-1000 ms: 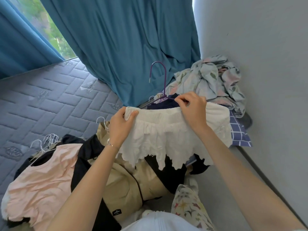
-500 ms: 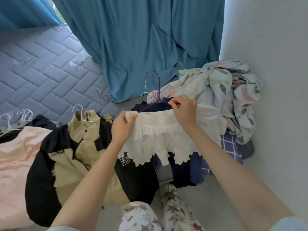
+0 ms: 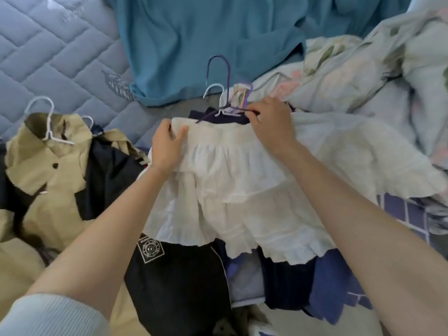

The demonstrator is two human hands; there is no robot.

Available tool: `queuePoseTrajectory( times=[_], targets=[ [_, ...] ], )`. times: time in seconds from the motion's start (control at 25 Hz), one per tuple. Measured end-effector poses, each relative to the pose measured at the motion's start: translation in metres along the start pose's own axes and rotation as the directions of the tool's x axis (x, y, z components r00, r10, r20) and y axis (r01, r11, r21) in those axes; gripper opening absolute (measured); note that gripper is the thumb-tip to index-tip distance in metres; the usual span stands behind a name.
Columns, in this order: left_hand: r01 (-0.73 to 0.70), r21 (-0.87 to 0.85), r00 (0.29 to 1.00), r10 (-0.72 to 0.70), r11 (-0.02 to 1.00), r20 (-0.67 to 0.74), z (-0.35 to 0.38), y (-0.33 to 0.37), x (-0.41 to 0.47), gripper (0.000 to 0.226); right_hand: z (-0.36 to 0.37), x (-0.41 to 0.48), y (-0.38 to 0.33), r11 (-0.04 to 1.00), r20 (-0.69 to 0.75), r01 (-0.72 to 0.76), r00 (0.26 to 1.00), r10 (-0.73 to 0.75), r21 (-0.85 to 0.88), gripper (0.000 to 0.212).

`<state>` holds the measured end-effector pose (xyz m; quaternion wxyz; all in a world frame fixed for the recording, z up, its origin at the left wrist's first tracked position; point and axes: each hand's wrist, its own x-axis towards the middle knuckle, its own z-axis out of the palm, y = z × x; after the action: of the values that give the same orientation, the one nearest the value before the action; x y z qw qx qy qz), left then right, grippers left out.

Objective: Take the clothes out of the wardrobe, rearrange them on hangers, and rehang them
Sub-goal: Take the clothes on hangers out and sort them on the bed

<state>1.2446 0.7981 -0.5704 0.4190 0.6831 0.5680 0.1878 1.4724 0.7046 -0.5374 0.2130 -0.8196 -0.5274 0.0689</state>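
Pinching the waistband of the white skirt (image 3: pixel 242 187) in the left grip (image 3: pixel 167 146), thumb on top; curled on the same band in the right grip (image 3: pixel 269 120), hard by the purple hanger (image 3: pixel 228 71). Spread across dark clothes (image 3: pixel 174 299) on the bed (image 3: pixel 60 57). Liable to slip off the thin wire if pulled unevenly, or snag the white hanger (image 3: pixel 213 85) alongside.

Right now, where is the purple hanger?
In the head view the purple hanger is upper centre, its hook upright against the teal curtain, just left of the right hand and above the waistband of the white skirt.
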Motion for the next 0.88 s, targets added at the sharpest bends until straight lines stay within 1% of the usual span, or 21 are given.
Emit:
queuePoseTrajectory(
  times=[0.04,0.08,0.16,0.2,0.32,0.4,0.52,0.64,0.76,0.88],
  targets=[
    [-0.007,-0.038,1.000,0.008,0.999,0.008,0.002,-0.007,0.001,0.016,0.006,-0.004,0.005,1.000,-0.022,0.026,0.999,-0.026,-0.011,0.025],
    [-0.020,-0.055,1.000,0.021,0.998,0.011,0.001,-0.012,-0.003,0.019,0.010,-0.010,0.005,0.999,-0.049,0.048,0.998,-0.048,-0.003,0.025],
    [-0.082,-0.027,0.997,0.082,0.996,0.005,-0.011,-0.010,-0.023,0.034,0.005,-0.030,-0.011,0.995,-0.095,0.077,0.993,-0.071,0.056,0.028],
    [-0.119,-0.007,0.993,0.119,0.993,-0.004,-0.022,-0.003,-0.035,0.038,-0.002,-0.038,-0.026,0.992,-0.097,0.071,0.994,-0.060,0.107,0.030],
    [-0.178,0.036,0.983,0.179,0.983,-0.049,-0.070,0.027,-0.081,0.039,-0.039,-0.063,-0.089,0.967,0.016,0.019,1.000,-0.024,0.256,0.033],
    [-0.201,0.056,0.976,0.204,0.978,-0.068,-0.095,0.046,-0.113,0.037,-0.063,-0.077,-0.118,0.959,0.067,-0.011,0.998,-0.008,0.282,0.036],
    [-0.148,0.087,0.980,0.158,0.985,-0.122,-0.158,0.081,-0.178,0.042,-0.121,-0.101,-0.177,0.940,0.103,-0.007,0.994,-0.030,0.341,0.039],
    [-0.078,0.067,0.974,0.091,0.995,-0.210,-0.219,0.099,-0.237,0.044,-0.172,-0.121,-0.240,0.925,0.135,0.030,0.987,-0.087,0.378,0.041],
    [-0.027,0.056,0.936,0.045,0.998,-0.349,-0.280,0.098,-0.291,0.043,-0.203,-0.144,-0.304,0.897,0.192,0.078,0.965,-0.177,0.435,0.043],
    [0.026,-0.046,0.866,-0.045,0.999,-0.498,-0.339,0.088,-0.328,0.043,-0.210,-0.167,-0.366,0.867,0.230,0.163,0.926,-0.299,0.470,0.045]
  ],
)
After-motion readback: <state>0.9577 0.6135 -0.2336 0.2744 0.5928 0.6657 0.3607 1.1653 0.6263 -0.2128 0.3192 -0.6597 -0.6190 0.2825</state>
